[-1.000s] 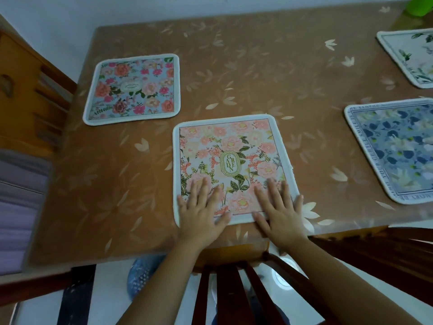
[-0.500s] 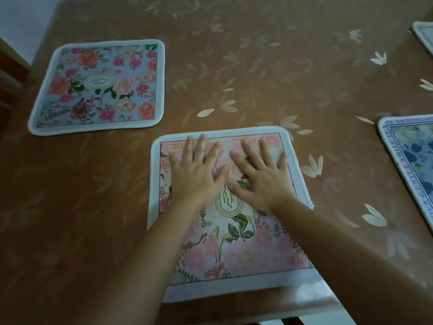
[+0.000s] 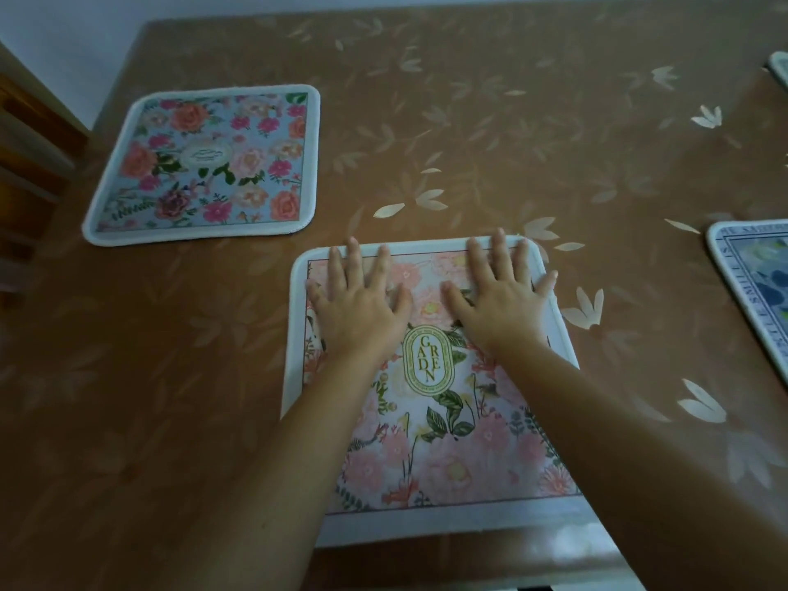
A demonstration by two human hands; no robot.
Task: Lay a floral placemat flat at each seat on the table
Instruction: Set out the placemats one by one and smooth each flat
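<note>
**Pink floral placemat, near seat: being pressed flat**

Item: pink placemat, rounded corners, white border, oval "GARDEN" label at its centre. Location: 6 o'clock on the bench, its near edge at the bench edge or just over it.

Hands: left hand and right hand lie palm-down side by side on the far half of the mat. The fingers are straight and spread wide, holding nothing. Their tips reach the white border at 12 o'clock. The right little finger sits at the 2 o'clock corner.

Condition: the mat appears flat, with no lifted corner or ridge to be seen. The strips under the forearms are hidden.

Handling, as a judgement:
- Thin, light and pliable, more like cloth than board, so it should bend readily and not break.
- The bench cover looks glossy, so the mat may slide under a sideways push. Downward pressure suits it better.
- To shift it, take a corner or the white border between thumb and fingers. To settle it, sweep flat palms from the centre outward.

Other stock on the bench:
- Blue rose placemat at 10 o'clock, lying flat and well apart from the pink one.
- Navy placemat at 3 o'clock, cut off by the frame.
- A corner of a fourth placemat at 2 o'clock, too little in view to describe.
</note>
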